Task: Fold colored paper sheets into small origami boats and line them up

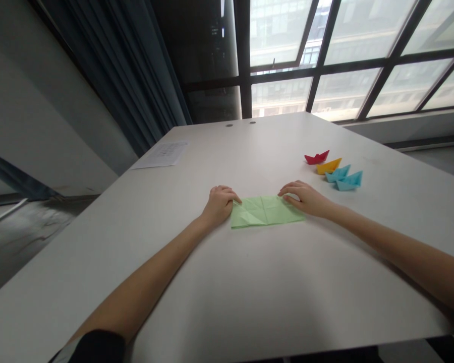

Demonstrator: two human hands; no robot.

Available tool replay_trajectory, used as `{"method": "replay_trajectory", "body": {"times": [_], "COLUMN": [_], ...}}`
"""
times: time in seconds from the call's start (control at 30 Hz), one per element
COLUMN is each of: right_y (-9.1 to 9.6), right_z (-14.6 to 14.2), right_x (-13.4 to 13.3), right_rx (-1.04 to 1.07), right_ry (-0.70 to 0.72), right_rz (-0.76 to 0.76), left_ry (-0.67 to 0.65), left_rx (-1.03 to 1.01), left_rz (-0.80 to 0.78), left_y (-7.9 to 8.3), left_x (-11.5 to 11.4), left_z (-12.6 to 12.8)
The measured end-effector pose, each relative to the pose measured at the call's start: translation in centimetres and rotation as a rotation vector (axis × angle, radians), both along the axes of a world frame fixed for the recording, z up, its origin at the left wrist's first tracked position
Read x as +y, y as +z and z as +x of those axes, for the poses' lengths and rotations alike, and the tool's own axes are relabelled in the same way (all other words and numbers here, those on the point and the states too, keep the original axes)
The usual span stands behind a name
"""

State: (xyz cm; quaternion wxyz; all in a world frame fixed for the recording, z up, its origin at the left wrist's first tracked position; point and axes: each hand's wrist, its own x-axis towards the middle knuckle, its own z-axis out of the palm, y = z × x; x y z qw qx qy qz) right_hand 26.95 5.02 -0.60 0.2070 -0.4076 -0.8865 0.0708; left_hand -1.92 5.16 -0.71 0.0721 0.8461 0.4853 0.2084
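A light green sheet of paper, folded and creased, lies flat on the white table. My left hand rests at its left edge, fingers curled, thumb and fingertips pinching the top left corner. My right hand presses down on the sheet's top right corner with its fingers bent and close together. Both forearms stretch across the table toward the paper.
Several folded paper boats stand in a row to the right: red, yellow, and two blue. A printed white sheet lies at the far left. Windows and a dark curtain stand behind the table.
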Motion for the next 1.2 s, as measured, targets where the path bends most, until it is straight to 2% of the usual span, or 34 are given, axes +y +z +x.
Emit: {"method": "replay_trajectory", "body": {"times": [0.07,0.17,0.37,0.6,0.77,1.0,1.2], "right_y": [0.1,-0.3,-1.2,-1.4,-1.3,0.3,1.7], "right_z": [-1.0,-2.1,-2.7,-1.6,-1.0,-1.2,-1.4], "right_x": [-0.9,-1.9,-2.6,-2.2,-2.0,-2.0,-2.2], "right_rx": [-0.023,-0.082,-0.231,-0.234,-0.251,-0.206,-0.235], "right_ry": [0.048,0.111,0.128,0.146,0.146,0.179,0.279], "right_rz": [-0.009,-0.036,-0.144,-0.174,-0.199,-0.023,0.010], "left_ry": [-0.020,-0.127,-0.210,-0.110,-0.053,-0.068,-0.070], "left_rx": [-0.028,0.018,0.269,0.378,0.369,0.361,0.352], "left_rz": [0.004,-0.013,-0.236,-0.374,-0.420,-0.424,-0.419], "left_y": [0.4,0.5,-0.3,0.6,1.1,0.9,0.8], "left_x": [-0.4,-1.6,-3.1,-2.7,-2.6,-2.5,-2.4], "left_z": [0.7,2.1,3.1,1.8,0.9,0.8,0.7]}}
